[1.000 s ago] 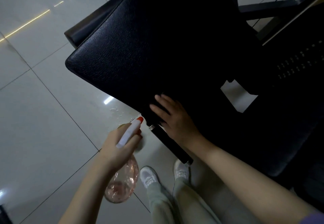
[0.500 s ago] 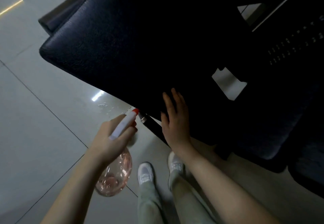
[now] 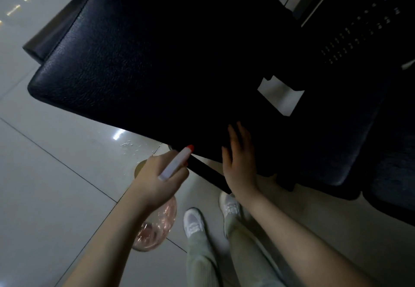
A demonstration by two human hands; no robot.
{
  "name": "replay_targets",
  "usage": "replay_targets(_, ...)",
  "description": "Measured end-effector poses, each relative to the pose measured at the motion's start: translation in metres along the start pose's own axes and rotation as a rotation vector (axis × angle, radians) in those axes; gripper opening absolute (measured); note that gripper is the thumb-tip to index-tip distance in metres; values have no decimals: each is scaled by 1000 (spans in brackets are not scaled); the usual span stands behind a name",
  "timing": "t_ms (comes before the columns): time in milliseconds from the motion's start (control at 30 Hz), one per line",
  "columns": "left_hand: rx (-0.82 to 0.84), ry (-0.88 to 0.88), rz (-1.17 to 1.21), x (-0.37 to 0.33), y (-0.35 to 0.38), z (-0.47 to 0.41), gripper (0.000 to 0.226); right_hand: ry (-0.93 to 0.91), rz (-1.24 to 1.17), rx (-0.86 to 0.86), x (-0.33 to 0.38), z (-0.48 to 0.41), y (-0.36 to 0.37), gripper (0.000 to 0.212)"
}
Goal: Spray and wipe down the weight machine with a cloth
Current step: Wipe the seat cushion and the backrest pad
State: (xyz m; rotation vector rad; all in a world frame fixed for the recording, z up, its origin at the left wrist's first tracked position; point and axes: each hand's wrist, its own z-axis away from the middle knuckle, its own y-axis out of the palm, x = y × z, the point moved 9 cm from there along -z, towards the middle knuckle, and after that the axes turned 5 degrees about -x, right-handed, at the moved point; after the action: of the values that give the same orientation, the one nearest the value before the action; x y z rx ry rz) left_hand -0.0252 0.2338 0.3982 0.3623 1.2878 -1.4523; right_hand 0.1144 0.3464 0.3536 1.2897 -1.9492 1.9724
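Fingers (image 3: 241,135) of right hand (image 3: 239,165) lying straight, flat on weight machine pad (image 3: 134,57) near edge; left hand (image 3: 155,183) gripping spray bottle (image 3: 174,166), nozzle (image 3: 190,147) aiming at pad edge just beside; cloth not showing.

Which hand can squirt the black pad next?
Left, probably. The left hand grips the spray bottle, its red tip beside the black pad. The right hand lies flat on the pad, with no bottle.

glossy tiled floor (image 3: 56,185), white shoes (image 3: 193,221), pale trousers (image 3: 202,262)
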Motion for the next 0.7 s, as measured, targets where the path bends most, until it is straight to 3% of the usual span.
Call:
replay_targets(67,39,18,-16,-3,9,-2,58,-197,166,109,-3,9,-6,49)
replay_targets(133,74,25,-16,-7,17,-5,46,-256,345,179,-14,12,-14,57)
replay_targets(200,115,25,-5,-10,27,-7,38,-130,373,189,-29,7,-29,66)
replay_targets(333,170,7,-98,-13,46,-9,15,93,107,65,-35,-12,-67,60)
replay_targets(467,171,12,-103,-18,53,-12,20,278,-61,-42,-40,-31,-85,52)
replay_targets(700,177,-2,-80,-11,54,-19,27,450,-168,53,-52,-9,-35,56)
